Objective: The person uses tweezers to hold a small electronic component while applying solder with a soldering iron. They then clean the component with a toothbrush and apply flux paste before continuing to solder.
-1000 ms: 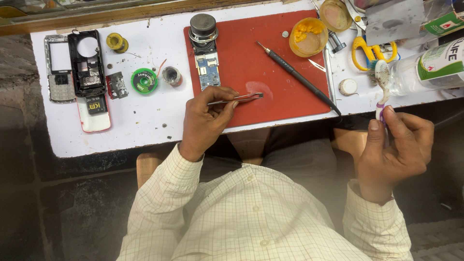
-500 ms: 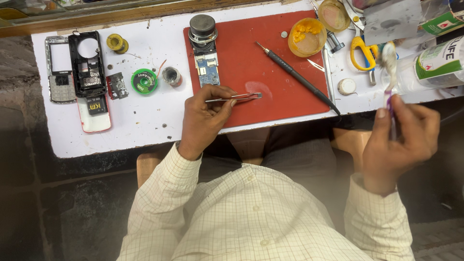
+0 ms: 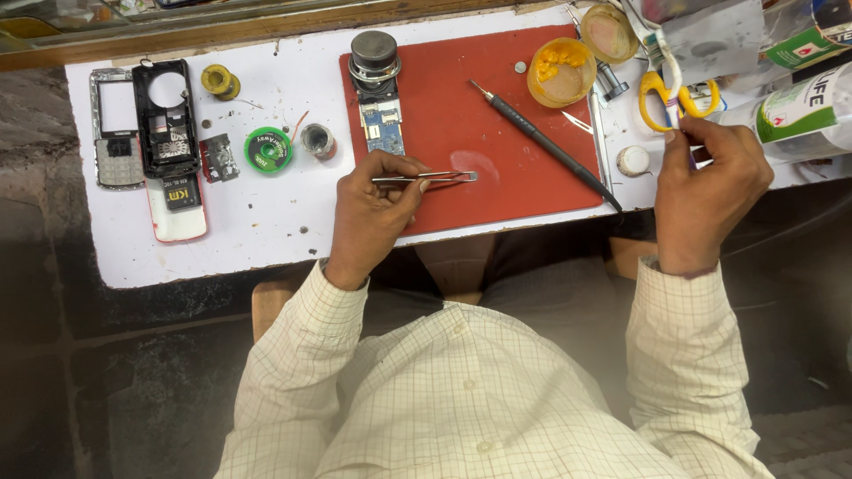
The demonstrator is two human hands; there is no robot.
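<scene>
My left hand rests on the front edge of a red mat and grips metal tweezers. Their tips point right and pinch a tiny grey piece just above the mat. A small phone circuit board lies on the mat beyond the tweezers, below a round black part. My right hand is at the table's right end, closed on a thin purple-handled tool that points away from me, beside yellow-handled scissors.
A long black pen-like tool lies slanted on the mat near a tub of yellow paste. Left of the mat are a green spool, a black phone frame and a keypad frame. A white bottle lies far right.
My right hand has risen from in front of the table up over its right end, carrying the purple-handled tool towards the scissors. The left hand and tweezers have stayed put.
</scene>
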